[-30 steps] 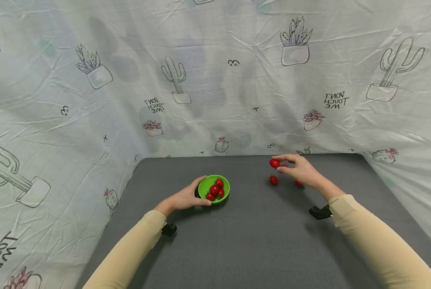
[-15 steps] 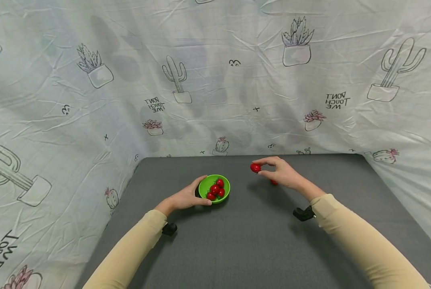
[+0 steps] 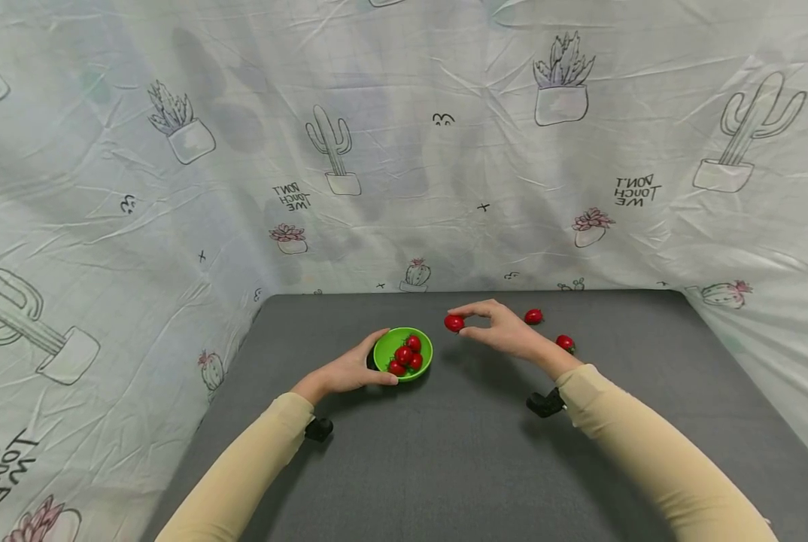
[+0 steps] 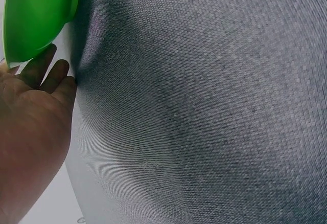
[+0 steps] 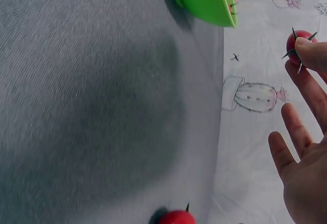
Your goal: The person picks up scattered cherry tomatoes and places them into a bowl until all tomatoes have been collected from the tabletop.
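My left hand [image 3: 348,369] holds the side of a green bowl [image 3: 382,354], thumb by the front rim and fingers round its far left side. Several red cherry tomatoes [image 3: 404,355] lie inside. In the left wrist view, fingertips touch the outside of the bowl [image 4: 38,19]. My right hand [image 3: 502,329] pinches one cherry tomato [image 3: 454,323] between thumb and index finger, up off the table and right of the bowl. The right wrist view shows this tomato's green stem leaves, with the other fingers spread loosely.
Two more cherry tomatoes, one farther back [image 3: 533,317] and one nearer [image 3: 565,344], lie on the grey table [image 3: 431,467] beyond my right wrist. A white cloth [image 3: 390,150] printed with cacti hangs behind and at the sides.
My right hand has carried the pinched tomato leftward from the group at the right towards the bowl. My left hand and the bowl have stayed in place.
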The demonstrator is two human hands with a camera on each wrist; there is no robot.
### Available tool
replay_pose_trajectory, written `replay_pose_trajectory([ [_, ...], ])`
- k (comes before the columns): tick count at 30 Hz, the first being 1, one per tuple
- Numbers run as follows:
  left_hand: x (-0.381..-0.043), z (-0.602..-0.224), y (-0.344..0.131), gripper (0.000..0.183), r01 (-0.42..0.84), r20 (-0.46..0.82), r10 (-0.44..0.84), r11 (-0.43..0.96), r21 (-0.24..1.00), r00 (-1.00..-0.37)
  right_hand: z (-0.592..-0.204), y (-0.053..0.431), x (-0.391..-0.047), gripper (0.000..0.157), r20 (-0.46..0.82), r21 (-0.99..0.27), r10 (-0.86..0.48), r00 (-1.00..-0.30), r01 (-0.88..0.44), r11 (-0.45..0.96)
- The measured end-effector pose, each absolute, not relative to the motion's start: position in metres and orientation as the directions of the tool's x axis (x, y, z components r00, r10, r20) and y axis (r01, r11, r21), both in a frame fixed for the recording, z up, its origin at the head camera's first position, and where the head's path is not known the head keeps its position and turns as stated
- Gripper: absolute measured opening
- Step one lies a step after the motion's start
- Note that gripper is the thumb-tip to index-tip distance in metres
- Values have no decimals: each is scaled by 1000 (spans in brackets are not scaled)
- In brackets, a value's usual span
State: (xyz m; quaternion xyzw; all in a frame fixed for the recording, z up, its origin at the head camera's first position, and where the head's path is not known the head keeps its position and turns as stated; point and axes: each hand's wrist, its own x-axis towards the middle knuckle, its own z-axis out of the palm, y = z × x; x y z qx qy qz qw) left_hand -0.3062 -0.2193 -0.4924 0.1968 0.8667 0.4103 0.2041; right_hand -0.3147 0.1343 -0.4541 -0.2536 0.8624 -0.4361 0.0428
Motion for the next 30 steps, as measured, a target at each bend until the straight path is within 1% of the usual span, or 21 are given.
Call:
replay_pose_trajectory([
  [12,-307,-493,-218,104,176,-192,499,598,782,-845,-461,105,-316,38,106,-776,-550,-828,-415,476],
  [18,-307,-493,-218,102,173,-194,502,594,785,-843,-467,95,-318,38,98,-778,-580,-809,-426,462],
  [30,-308,-494,-220,102,175,-197,514,587,790,-835,-471,79,-319,37,84,-746,-595,-799,-446,494],
])
